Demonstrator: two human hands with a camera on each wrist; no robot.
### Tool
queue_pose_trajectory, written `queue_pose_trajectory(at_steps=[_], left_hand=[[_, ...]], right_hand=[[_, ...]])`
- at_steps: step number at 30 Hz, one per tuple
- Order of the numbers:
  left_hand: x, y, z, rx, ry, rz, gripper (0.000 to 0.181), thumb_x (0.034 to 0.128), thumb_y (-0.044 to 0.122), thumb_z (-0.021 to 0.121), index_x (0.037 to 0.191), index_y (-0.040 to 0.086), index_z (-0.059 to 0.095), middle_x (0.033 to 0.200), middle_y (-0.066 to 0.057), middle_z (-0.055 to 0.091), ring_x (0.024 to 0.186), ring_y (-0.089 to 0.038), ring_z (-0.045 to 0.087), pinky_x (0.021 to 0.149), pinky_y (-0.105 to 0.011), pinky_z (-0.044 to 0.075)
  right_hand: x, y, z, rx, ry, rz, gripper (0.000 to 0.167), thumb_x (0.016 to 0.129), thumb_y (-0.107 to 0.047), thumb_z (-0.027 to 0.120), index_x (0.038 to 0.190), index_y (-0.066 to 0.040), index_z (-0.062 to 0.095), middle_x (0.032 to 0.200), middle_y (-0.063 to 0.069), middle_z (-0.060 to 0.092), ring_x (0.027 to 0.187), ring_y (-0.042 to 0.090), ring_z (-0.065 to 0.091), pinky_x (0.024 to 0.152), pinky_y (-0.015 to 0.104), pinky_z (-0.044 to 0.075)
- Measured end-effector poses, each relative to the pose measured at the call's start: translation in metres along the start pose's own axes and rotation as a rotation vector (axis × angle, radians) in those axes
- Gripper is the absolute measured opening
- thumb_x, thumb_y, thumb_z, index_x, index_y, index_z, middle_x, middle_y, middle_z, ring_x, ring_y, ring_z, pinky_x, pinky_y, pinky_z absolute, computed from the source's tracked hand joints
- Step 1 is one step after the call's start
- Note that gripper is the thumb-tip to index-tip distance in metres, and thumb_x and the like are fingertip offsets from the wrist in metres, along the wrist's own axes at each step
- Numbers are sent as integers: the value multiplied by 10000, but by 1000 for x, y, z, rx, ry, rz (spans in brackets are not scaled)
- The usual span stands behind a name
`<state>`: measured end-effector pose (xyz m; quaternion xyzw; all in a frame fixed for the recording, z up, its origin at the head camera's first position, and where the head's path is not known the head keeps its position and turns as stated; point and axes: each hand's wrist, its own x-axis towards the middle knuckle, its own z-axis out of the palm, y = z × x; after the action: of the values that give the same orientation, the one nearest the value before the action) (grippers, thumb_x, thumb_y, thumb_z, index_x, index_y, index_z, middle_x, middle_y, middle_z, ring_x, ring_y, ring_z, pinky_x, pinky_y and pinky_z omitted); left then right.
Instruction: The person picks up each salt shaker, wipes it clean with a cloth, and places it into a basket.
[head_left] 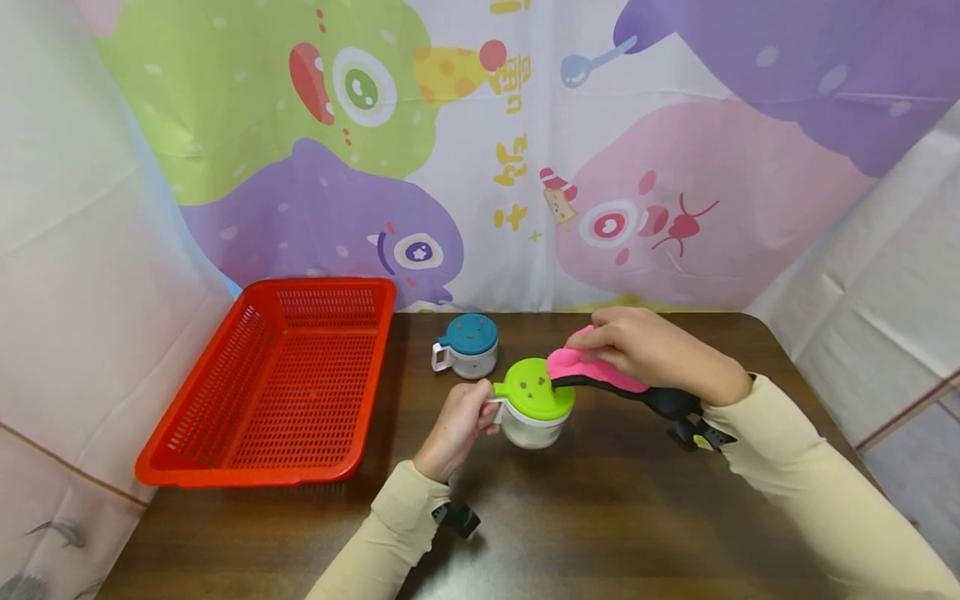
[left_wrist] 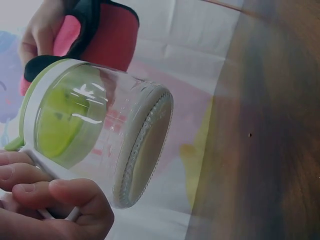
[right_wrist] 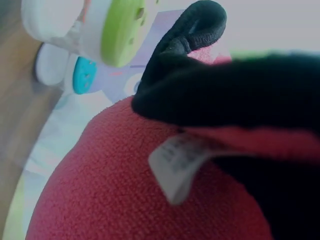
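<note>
The left hand [head_left: 459,423] grips the white handle of a clear jar with a green lid [head_left: 537,390]; in the left wrist view its fingers curl round the handle below the glass [left_wrist: 112,125]. The right hand [head_left: 660,350] pinches a pink cloth with black edging [head_left: 600,369], whose tip meets the right side of the green lid. From the right wrist camera the cloth [right_wrist: 115,170] fills most of the picture, with a white tag on it, and hides the right hand.
A second jar with a blue lid [head_left: 472,335] stands behind the green-lidded one. A red plastic basket [head_left: 363,417] sits at the left on the brown table [head_left: 570,517]. A cartoon-printed curtain [head_left: 495,275] hangs along the table's back edge.
</note>
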<state>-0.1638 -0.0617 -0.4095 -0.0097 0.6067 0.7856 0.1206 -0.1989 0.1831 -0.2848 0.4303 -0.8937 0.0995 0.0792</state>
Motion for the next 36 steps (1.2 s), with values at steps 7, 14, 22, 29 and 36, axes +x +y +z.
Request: queue_pose_trajectory(at_steps=[7,14,22,29,36], left_hand=[[0,-1,0,7,7,0,301,824,69,380,524,103,383,500,36,331,499,-118,304,550,-271,329],[1,3,3,12,7,3,283,819,67,383,537,98,386,497,37,324,506,-117,311,544,-263,332],[1,2,4,24,12,-3,292,826,77,387,535,92,396,496,42,338,497,-111,314,537,-255,338],[2,0,4,49,6,-13,297,838,84,388,541,63,383,506,23,339,503,-123,320,556,-270,349],[1,-2,4,55,4,-20,322,845,83,378,523,74,374,498,29,334,497,-123,309,557,-275,353]], right_hand=[[10,-8,-6,-15,-28,-7,323,787,-119,769,1108,-141,744,749,-13,566,663,104,489,606,243,424],[17,-13,-11,-41,-39,-20,320,791,-104,762,1107,-147,745,725,5,558,631,111,469,571,231,400],[26,-24,-13,-87,-52,-73,278,800,-82,744,1061,-177,762,739,19,581,653,146,502,581,246,413],[36,-36,-8,-85,-109,-86,272,804,-64,729,1043,-188,768,762,11,626,672,142,511,593,236,420],[40,-45,-8,-99,-154,-78,262,799,-53,731,1006,-209,773,720,-17,608,676,137,508,578,223,400]])
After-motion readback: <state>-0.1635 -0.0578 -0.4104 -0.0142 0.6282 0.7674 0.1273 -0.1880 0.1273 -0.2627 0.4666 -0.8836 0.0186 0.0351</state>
